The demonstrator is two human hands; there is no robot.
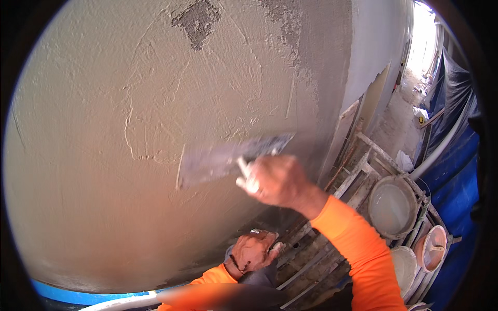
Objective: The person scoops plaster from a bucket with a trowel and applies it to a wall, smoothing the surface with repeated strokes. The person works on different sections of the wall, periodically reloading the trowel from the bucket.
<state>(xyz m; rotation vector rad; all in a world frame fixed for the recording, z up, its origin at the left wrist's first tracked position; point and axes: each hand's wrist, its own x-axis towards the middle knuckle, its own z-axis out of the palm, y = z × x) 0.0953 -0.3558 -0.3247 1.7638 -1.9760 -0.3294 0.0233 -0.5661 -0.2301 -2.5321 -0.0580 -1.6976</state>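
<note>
My right hand [277,179] is closed round the handle of a plastering trowel [207,160], its wide metal blade flat against the wall. The blade is smeared by motion, and pale plaster coats my fingers. Wet grey-beige plaster covers the curved-looking wall [155,103], with ridges and trowel lines above the blade. Lower down, my left hand [252,252] is over grey cloth that looks like my trouser leg. Its fingers bend loosely, the thumb stands apart, and I see nothing held in it.
A wooden scaffold platform [358,181] with slats and gaps lies at lower right. On it stand a large bucket of grey mix [392,206], a pinkish bucket [431,249] and a pale tub [403,267]. Blue tarpaulin [451,181] hangs along the right. Rough dark patches [198,23] mark the upper wall.
</note>
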